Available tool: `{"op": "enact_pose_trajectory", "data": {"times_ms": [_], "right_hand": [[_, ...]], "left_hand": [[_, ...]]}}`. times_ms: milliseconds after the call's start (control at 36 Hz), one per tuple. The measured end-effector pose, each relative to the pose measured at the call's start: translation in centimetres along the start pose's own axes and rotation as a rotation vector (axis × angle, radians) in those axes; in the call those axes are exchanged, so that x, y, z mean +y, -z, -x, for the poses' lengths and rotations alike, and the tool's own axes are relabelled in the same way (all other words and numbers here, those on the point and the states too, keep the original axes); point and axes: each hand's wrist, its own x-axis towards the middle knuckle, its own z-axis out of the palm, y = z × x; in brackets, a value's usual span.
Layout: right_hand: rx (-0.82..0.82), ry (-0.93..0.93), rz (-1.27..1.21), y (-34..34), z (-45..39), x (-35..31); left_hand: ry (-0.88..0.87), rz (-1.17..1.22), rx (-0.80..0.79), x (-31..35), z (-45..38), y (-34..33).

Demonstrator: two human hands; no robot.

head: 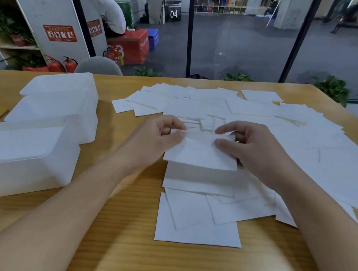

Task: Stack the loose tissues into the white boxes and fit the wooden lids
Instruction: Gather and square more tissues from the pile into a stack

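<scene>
Both hands are up over the table (119, 249): the left hand (160, 138) and right hand (247, 146) each pinch an edge of one tissue (200, 152), held just above a small stack (198, 178). Loose tissues (263, 113) sprawl across the far and right side. Three white boxes (43, 126) sit lidless at left. Readable writing: "04" on a black box (173, 11) beyond the glass.

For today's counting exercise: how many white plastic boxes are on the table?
3, all at the table's left: nearest white plastic box, middle one, farthest. More may be hidden.
</scene>
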Motion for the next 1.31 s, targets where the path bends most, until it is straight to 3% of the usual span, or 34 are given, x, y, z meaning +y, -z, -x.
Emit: {"op": "enact_pose_trajectory", "data": {"times_ms": [194, 528, 583, 667, 722, 1000, 1306], "right_hand": [[-0.120, -0.012, 0.310, -0.1, 0.2, 0.3], [-0.144, 0.061, 0.516, -0.7, 0.4, 0.3], [-0.136, 0.073, 0.536, -0.6, 0.4, 0.3], [-0.103, 0.105, 0.545, -0.5, 0.5, 0.1], [-0.069, 0.154, 0.568, -0.5, 0.5, 0.0], [-0.168, 0.166, 0.513, -2.0, 0.8, 0.4], [-0.177, 0.165, 0.523, -2.1, 0.6, 0.5]], "left_hand": [[0.119, -0.180, -0.261, -0.1, 0.4, 1.5], [0.089, -0.431, -0.255, -1.1, 0.2, 1.3], [0.083, -0.486, -0.187, -1.3, 0.0, 1.4], [0.033, -0.522, 0.077, -2.1, -0.6, 1.4], [0.021, -0.546, 0.170, -2.5, -1.1, 1.1], [0.058, -0.623, 0.139, -2.8, -3.4, -1.2], [-0.053, -0.395, 0.271, -2.6, -3.5, -1.4]]}}
